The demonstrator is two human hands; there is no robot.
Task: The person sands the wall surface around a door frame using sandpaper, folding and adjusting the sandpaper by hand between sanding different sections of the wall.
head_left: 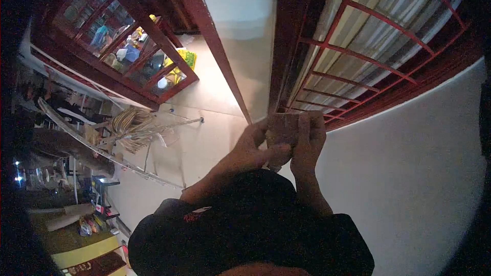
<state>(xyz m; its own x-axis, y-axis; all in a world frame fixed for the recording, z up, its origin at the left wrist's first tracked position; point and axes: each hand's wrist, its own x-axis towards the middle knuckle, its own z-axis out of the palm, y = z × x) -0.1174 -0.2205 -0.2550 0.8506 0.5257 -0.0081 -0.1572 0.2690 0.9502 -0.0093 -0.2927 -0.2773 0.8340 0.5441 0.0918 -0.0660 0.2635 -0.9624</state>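
Closely, left hand (251, 144) and right hand (309, 140) clamp a block (282, 128).
Seemingly brown in dim light; window (372, 50) at two o'clock, door (121, 37) at ten.

Readable words, numbers or brands: we can read none anywhere.
Dark shirt (266, 214), near: we see a small red and whitish print (194, 216) on its left side, too blurred for us to read.
Yellow item (190, 58), far left on the floor: we make out darker marks, but no letters we can name.
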